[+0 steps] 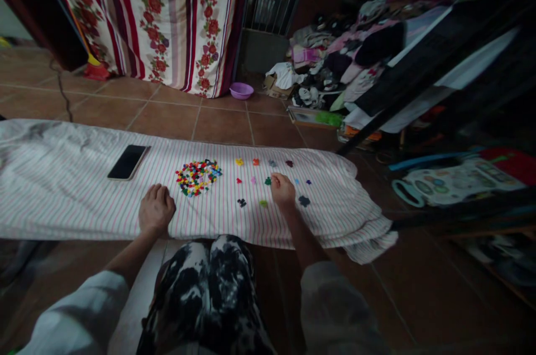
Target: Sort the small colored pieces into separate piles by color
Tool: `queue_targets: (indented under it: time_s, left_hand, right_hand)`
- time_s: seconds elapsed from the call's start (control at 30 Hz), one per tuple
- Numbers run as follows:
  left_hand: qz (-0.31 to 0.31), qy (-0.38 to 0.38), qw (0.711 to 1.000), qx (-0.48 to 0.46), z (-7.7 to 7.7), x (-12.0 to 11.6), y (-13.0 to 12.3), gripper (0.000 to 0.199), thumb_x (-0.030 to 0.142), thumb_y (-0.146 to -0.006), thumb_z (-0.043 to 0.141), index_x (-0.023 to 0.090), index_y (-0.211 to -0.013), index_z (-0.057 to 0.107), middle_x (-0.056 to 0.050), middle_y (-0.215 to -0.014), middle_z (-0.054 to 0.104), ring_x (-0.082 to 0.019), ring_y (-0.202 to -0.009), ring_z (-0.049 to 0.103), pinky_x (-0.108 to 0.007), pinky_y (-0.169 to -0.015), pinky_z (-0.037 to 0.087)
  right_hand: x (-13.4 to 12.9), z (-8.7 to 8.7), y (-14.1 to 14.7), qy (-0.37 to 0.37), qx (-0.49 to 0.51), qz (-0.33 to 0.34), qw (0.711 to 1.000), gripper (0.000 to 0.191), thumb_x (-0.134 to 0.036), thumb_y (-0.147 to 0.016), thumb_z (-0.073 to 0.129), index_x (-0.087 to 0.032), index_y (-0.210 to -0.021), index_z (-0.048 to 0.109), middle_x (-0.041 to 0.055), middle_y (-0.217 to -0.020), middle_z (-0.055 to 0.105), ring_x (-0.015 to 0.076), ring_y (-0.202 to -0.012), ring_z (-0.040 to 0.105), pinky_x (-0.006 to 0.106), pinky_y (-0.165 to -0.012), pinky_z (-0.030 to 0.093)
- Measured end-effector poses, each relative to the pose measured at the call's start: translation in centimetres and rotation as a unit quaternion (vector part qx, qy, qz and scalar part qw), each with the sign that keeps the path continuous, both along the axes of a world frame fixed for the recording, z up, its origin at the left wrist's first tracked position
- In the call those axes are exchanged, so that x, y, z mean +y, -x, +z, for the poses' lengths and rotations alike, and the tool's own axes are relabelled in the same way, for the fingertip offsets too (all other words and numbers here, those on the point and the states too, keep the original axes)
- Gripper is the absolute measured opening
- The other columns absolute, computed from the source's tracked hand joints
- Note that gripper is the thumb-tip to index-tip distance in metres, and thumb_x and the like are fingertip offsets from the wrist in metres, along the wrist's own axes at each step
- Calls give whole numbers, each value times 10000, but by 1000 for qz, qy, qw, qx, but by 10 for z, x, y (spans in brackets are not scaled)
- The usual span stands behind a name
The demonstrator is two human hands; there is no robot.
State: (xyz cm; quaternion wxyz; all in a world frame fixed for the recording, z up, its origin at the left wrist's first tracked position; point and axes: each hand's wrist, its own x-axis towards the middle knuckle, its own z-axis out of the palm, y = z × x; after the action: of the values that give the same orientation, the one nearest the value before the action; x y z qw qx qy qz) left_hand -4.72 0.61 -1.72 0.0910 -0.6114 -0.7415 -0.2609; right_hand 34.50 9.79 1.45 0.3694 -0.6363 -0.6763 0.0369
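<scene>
left hand (157, 210) rests released, palm down, on the striped sheet (62, 198), just beside the heap of small coloured plastic pieces (197, 177). right hand (283, 189) is curled next to a green piece (268, 181); grip cannot be told. spaced pieces could be displaced if the sheet is rucked or brushed by a sleeve (335, 310).

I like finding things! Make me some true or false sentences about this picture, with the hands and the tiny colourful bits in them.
1. A black-screened smartphone lies on the white striped cloth. True.
2. The left hand is holding that smartphone. False: it rests on the cloth beside a heap of tiny multicoloured pieces.
3. The right hand is among small coloured pieces set apart from each other. True.
4. A round purple bowl sits on the cloth. False: it is on the tiled floor by a hanging flowered cloth.
</scene>
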Motion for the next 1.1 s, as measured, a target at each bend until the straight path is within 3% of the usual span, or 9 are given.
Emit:
queue_targets:
  time_s: [0.17, 0.3, 0.4, 0.53, 0.67, 1.1]
  left_hand:
    - [-5, 7, 1000, -10, 0, -1, 0, 346, 250, -876, 404, 93, -1102, 615, -202, -1238, 603, -318, -1243, 505, -468, -1034, 412]
    - [-7, 6, 1000, -20, 0, -2, 0, 340, 255, -869, 408, 116, -1109, 605, -185, -1244, 597, -312, -1250, 495, -465, -1033, 404]
    - [-6, 5, 1000, -24, 1, -2, -1, 336, 251, -861, 410, 126, -1105, 603, -177, -1240, 598, -311, -1249, 493, -465, -1028, 405]
    - [-10, 12, 999, -43, 3, -2, -1, 350, 244, -848, 421, 123, -1127, 595, -186, -1254, 585, -318, -1260, 479, -480, -1033, 398]
    - [-15, 9, 998, -61, 3, -2, -1, 371, 235, -830, 443, 135, -1158, 584, -185, -1267, 579, -330, -1264, 470, -509, -1033, 392]
    - [1, 11, 999, -37, 5, -2, -4, 341, 233, -865, 405, 118, -1119, 601, -183, -1260, 596, -307, -1268, 489, -466, -1036, 401]
  right_hand:
    - [-38, -3, 28, -18, 12, 68, 997, 295, -197, -865, 404, -185, -965, 681, 93, -957, 693, 199, -912, 628, 325, -856, 498]
    - [-75, -15, 53, 10, 1, 130, 992, 281, -186, -887, 412, -195, -986, 675, 81, -987, 687, 195, -967, 614, 335, -906, 486]
    - [-88, -23, 68, 28, -21, 139, 990, 288, -153, -872, 420, -189, -1010, 670, 88, -1052, 670, 202, -1017, 592, 348, -937, 469]
    - [-87, -24, 78, 58, -66, 107, 990, 316, -141, -844, 470, -167, -1103, 650, 119, -1136, 644, 237, -1088, 556, 386, -972, 439]
    - [-82, -22, 84, 80, -95, 131, 984, 343, -153, -857, 489, -170, -1166, 637, 116, -1198, 636, 246, -1116, 536, 397, -989, 414]
    - [-79, -33, 84, 69, -80, 170, 980, 261, -145, -884, 473, -151, -1062, 665, 110, -1113, 656, 233, -1051, 531, 366, -937, 434]
